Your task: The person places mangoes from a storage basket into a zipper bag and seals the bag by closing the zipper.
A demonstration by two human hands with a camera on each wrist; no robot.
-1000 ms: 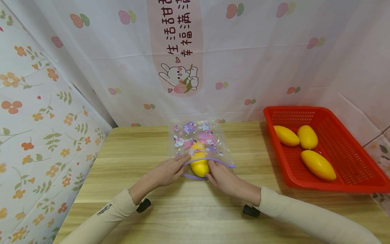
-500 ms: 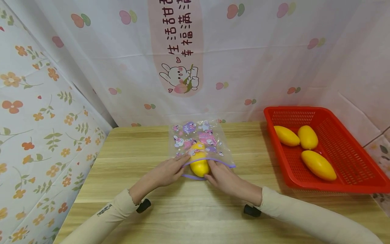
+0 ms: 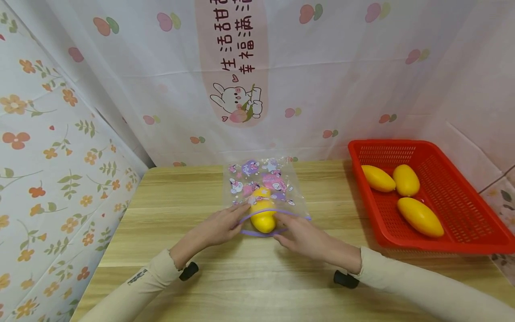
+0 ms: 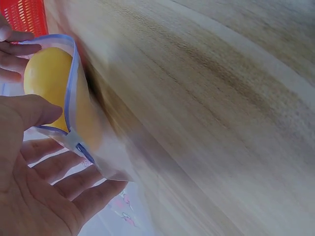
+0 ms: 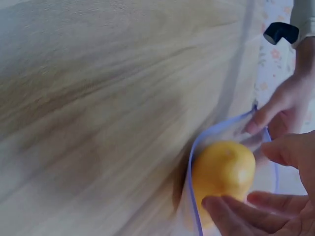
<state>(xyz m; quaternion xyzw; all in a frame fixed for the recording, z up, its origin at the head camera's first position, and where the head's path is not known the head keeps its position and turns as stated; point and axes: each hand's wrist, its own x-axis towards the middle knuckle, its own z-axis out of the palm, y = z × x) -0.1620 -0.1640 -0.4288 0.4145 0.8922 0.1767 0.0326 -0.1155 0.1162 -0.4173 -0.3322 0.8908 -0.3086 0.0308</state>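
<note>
A clear zip bag (image 3: 237,176) with pink and purple cartoon prints lies flat on the table, its purple-edged mouth toward me. One yellow mango (image 3: 263,222) sits in the mouth, and more yellow shows through the film behind it. My left hand (image 3: 219,227) holds the bag's left edge. In the left wrist view its thumb (image 4: 42,112) reaches inside the rim beside the mango, with the fingers spread behind the film. My right hand (image 3: 306,237) is at the mouth's right side, fingers loosely extended close to the mango and gripping nothing.
A red plastic basket (image 3: 474,214) stands at the right of the wooden table (image 3: 169,192), with three yellow mangoes (image 3: 420,217) inside. A printed cloth (image 3: 314,80) hangs right behind the table's back edge, and a floral one (image 3: 52,156) is on the left.
My right hand has drawn back slightly to the right, off the mango and the bag's rim. The left hand has stayed in place.
</note>
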